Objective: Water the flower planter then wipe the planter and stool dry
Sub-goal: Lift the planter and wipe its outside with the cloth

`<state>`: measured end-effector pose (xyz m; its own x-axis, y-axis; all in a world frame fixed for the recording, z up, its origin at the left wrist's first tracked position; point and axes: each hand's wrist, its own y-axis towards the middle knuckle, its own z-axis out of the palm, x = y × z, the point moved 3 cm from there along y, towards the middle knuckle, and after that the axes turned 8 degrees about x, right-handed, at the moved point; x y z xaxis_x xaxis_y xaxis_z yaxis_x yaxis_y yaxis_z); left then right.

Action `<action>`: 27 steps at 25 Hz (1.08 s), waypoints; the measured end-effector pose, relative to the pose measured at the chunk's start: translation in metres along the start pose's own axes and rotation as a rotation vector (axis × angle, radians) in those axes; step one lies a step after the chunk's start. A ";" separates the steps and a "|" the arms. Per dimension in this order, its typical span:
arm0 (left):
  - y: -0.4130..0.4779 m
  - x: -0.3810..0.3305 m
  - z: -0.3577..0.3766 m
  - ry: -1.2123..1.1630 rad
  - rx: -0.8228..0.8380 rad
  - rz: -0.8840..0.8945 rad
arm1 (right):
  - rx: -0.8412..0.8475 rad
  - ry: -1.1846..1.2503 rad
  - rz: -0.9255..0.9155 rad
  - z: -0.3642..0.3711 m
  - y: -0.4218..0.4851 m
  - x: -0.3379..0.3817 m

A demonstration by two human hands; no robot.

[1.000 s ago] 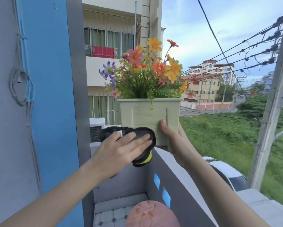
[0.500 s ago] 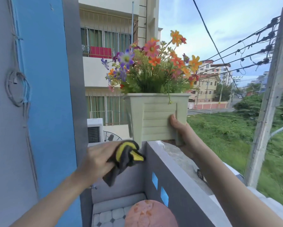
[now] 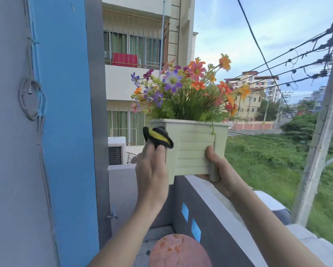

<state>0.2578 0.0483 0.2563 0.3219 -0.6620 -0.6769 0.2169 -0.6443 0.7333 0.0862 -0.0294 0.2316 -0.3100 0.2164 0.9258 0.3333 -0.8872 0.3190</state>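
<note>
A pale green square planter [image 3: 190, 149] full of orange, purple and pink flowers [image 3: 188, 89] is held up just above the grey balcony wall [image 3: 215, 212]. My right hand [image 3: 219, 170] grips its lower right corner, thumb on the front face. My left hand [image 3: 152, 174] presses a black and yellow cloth [image 3: 158, 136] against the planter's left side near the rim. A round pink stool seat [image 3: 178, 251] shows at the bottom, below my arms.
A blue and grey wall [image 3: 61, 132] with looped cables rises at the left. A small tap [image 3: 113, 213] sticks out low on it. Beyond the balcony wall are a utility pole [image 3: 319, 135], power lines, grass and a parked car.
My left hand has risen with the cloth from below the planter to its upper left side. The planter has turned a little in my right hand.
</note>
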 end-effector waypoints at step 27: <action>0.041 0.006 -0.001 0.222 -0.137 0.399 | 0.036 0.123 0.044 -0.005 0.002 0.003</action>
<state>0.2691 0.0181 0.2827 0.5908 -0.7399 -0.3216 0.1510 -0.2901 0.9450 0.0812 -0.0325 0.2343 -0.4005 0.1235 0.9079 0.3801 -0.8792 0.2873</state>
